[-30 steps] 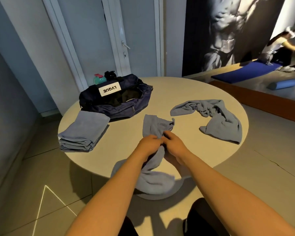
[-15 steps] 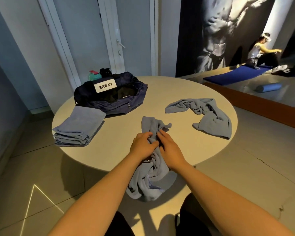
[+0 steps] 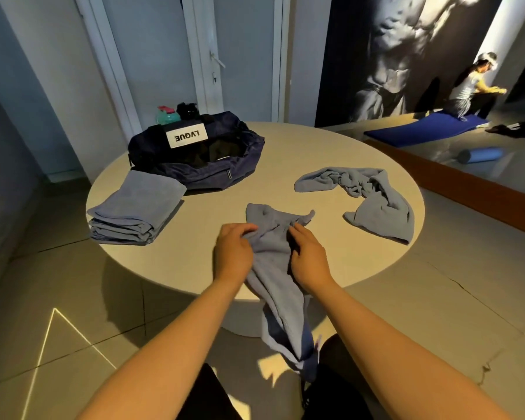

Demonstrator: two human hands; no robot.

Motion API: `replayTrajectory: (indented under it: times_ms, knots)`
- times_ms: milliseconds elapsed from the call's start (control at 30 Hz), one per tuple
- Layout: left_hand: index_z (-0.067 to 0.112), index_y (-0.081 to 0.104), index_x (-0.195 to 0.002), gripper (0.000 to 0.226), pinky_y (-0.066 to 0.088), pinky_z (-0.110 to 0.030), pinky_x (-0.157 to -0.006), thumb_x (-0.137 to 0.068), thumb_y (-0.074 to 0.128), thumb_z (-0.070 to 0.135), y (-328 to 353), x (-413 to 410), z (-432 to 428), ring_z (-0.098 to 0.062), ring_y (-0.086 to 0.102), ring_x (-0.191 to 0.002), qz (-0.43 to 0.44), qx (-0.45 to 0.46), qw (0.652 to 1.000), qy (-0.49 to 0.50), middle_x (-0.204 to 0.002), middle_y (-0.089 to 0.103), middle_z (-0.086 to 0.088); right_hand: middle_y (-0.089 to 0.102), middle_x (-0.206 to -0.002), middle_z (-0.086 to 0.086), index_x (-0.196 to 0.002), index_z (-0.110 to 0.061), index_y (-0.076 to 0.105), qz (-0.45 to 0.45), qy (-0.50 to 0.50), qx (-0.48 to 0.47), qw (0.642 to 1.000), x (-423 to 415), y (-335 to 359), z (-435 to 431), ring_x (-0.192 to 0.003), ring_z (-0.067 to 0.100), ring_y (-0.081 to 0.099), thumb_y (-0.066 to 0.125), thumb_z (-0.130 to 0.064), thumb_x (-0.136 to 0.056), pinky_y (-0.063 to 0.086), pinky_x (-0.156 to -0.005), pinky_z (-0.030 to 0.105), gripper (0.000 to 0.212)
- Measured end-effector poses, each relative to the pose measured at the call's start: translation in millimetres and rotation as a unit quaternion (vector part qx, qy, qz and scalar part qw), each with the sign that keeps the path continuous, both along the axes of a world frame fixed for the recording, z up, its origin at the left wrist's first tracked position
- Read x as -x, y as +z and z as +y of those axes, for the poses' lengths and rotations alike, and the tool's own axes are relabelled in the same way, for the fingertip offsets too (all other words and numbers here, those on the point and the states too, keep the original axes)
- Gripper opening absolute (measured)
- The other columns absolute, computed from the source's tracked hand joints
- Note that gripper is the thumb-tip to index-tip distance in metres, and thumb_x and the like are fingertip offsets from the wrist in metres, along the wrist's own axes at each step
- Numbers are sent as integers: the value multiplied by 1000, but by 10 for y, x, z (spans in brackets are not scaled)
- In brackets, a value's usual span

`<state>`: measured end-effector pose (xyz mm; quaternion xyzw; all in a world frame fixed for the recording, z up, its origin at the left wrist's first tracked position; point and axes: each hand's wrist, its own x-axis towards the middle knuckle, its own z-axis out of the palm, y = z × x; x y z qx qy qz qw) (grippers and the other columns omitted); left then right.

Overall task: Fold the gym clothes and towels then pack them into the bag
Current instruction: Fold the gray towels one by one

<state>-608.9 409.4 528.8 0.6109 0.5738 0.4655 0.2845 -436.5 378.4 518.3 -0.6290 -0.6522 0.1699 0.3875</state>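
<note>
The bag (image 3: 194,177) hides half the teal bottle (image 3: 166,116).

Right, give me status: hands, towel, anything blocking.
Left hand and right hand both grip the towel, part hanging off the table. Bag open, folded stack beside it. Second towel unfolded; nothing blocking.

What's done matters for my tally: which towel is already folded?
The left towel, beside the bag: a neat flat stack. The right towel lies crumpled; the middle towel is bunched in the left hand and right hand.

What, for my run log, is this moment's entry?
left hand: grips towel | right hand: grips towel | towel: hangs over table edge | bag: open | folded towels: beside bag | crumpled towel: untouched
</note>
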Motion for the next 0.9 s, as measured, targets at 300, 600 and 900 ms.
replayTrajectory:
  times_ms: [300, 600, 900]
  knots:
    - [26, 59, -136, 47, 30, -49, -115, -94, 50, 8, -60, 476, 210, -30, 29, -139, 222, -12, 973, 67, -154, 37, -2, 24, -164, 8, -157, -12, 27, -42, -60, 31, 997, 89, 41, 32, -138, 34, 33, 39, -26, -106, 25, -117, 36, 54]
    - [30, 59, -135, 36, 23, -31, -117, -99, 54, 29, -156, 143, 134, -18, 45, -132, 265, -31, 958, -105, -139, 58, 8, 47, -137, 3, -144, -32, 47, -247, 24, 59, 967, 120, -91, 78, -128, 29, 43, 26, -42, -105, 25, -112, 55, 46]
    - [34, 40, -151, 56, -1, -51, -118, -101, 28, 56, -11, 463, 65, -23, 24, -145, 462, 69, 884, 25, -160, 34, 1, 24, -159, 13, -145, -21, 40, -233, -49, 180, 954, -18, 258, 491, -147, 36, 16, 45, -26, -102, 21, -113, 59, 44]
